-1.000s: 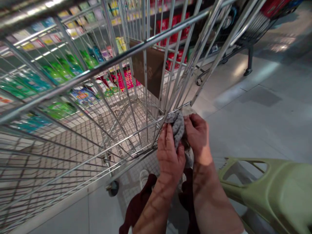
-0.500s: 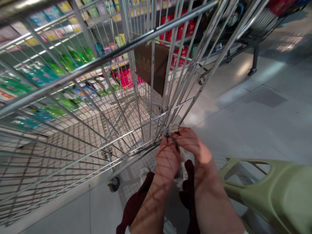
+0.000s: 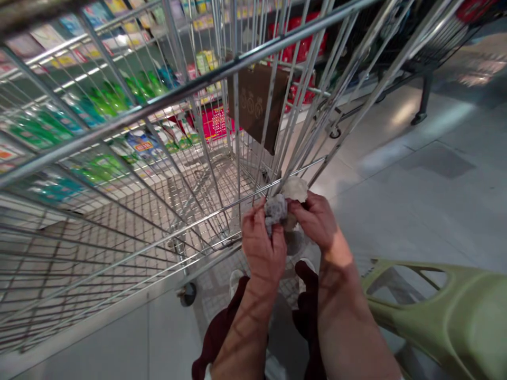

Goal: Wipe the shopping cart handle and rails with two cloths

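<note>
Both my hands are close together in front of the near corner of a metal wire shopping cart (image 3: 206, 232). My left hand (image 3: 262, 240) is closed on a crumpled, fuzzy grey cloth-like piece (image 3: 276, 207). My right hand (image 3: 317, 219) pinches a thin whitish piece (image 3: 295, 189) that spreads out beyond my fingertips towards the cart's bars. The grey and whitish pieces touch or overlap, and I cannot tell whether they are joined. Some pale, blurred material hangs below, between my hands.
Shelves behind the cart hold green bottles (image 3: 114, 97) and packets. A brown sign (image 3: 259, 108) hangs on the cart's far end. At my right stands an olive-green plastic stool (image 3: 443, 295). Another cart (image 3: 420, 79) is at the upper right, on grey floor tiles (image 3: 415, 211).
My hands have moved slightly apart. The grey and whitish pieces now show more between them, raised and more spread out. The view has shifted a little.
</note>
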`<state>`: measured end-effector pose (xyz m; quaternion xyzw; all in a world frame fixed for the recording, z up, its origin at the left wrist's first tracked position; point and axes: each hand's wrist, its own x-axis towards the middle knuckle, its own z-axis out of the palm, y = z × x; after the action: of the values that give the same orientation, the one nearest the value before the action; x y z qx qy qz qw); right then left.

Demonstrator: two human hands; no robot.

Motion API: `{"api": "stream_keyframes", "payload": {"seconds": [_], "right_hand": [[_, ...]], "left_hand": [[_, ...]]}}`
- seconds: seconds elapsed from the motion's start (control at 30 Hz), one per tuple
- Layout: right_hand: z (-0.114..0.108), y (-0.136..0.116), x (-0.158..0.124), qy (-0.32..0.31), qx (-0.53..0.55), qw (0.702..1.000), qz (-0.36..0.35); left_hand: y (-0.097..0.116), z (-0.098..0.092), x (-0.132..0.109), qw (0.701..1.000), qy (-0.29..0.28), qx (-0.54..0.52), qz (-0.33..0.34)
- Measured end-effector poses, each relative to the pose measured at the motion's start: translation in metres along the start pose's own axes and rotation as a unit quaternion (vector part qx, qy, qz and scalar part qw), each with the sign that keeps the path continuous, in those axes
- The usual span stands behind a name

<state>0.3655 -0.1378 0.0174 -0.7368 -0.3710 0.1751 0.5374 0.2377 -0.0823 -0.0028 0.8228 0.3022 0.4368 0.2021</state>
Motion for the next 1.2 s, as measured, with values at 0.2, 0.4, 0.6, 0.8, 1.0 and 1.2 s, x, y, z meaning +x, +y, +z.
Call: {"api": "stream_keyframes", "payload": {"seconds": [0.2, 0.4, 0.6, 0.8, 1.0, 1.2], "right_hand": [[0.009, 0.007, 0.004, -0.191, -0.170, 0.966, 0.027], [0.007, 0.000, 0.002, -0.100, -0.152, 0.983, 0.030], [0.002, -0.007, -0.002, 0.077, 0.138, 0.987, -0.018], [0.006, -0.003, -0.003, 0.057, 0.220, 0.974, 0.017], [0.003, 0.002, -0.001, 0.021, 0.170, 0.984, 0.039], [0.000, -0.003, -0.001, 0.029, 0.152, 0.988, 0.005]], "left_hand": [[-0.004, -0.002, 0.002, 0.979, -0.142, 0.106, -0.100], [-0.002, -0.009, 0.003, 0.995, -0.060, 0.017, -0.073], [0.006, -0.015, 0.005, 0.979, 0.193, -0.069, -0.005], [0.005, -0.019, 0.008, 0.950, 0.283, -0.100, -0.087], [0.009, -0.016, 0.006, 0.986, 0.145, -0.047, -0.073], [0.012, -0.016, 0.006, 0.979, 0.190, -0.034, -0.068]]}}
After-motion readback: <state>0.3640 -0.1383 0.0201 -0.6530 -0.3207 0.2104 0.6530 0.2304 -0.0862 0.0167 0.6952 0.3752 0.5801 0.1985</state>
